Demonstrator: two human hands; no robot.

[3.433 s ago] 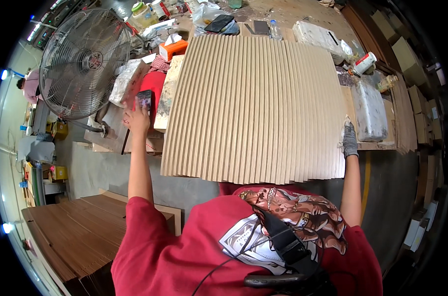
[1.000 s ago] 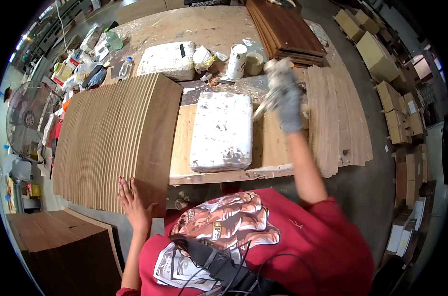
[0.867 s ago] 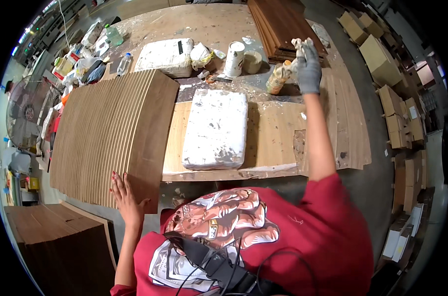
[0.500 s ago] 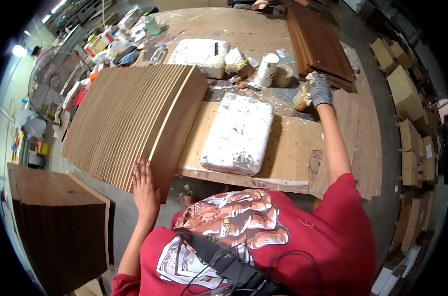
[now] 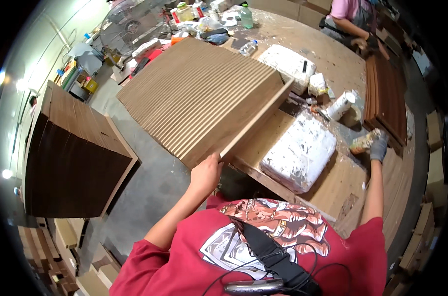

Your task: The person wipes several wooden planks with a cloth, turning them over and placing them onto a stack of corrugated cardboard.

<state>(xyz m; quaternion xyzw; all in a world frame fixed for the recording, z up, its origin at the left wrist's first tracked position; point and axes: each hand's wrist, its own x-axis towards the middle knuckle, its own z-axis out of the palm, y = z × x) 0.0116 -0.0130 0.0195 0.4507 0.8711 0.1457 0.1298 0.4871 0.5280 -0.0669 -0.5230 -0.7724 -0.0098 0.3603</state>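
My bare left hand [image 5: 206, 172] is closed around the near end of a brown wooden board [image 5: 256, 121]. This board stands on edge, leaning apart from a long row of similar boards [image 5: 199, 96] at the left part of the table. On the right, my right hand [image 5: 379, 147] wears a grey glove and grips a stained, yellowish container [image 5: 363, 142], which is tilted; its exact kind is unclear. Between my hands lies a white, paint-spotted block-shaped bundle [image 5: 299, 152] on the table.
A white cup-like container [image 5: 341, 106] and a tape roll [image 5: 351, 116] stand behind the bundle. Dark brown boards [image 5: 386, 98] lie at the right, where a co-worker in pink [image 5: 350, 19] bends over. A tall board stack [image 5: 76, 158] stands left; a fan [image 5: 128, 27] is beyond.
My view has turned left. My left hand went from lying flat against the row to gripping the end board, which now leans away from it. My right hand still holds the container.
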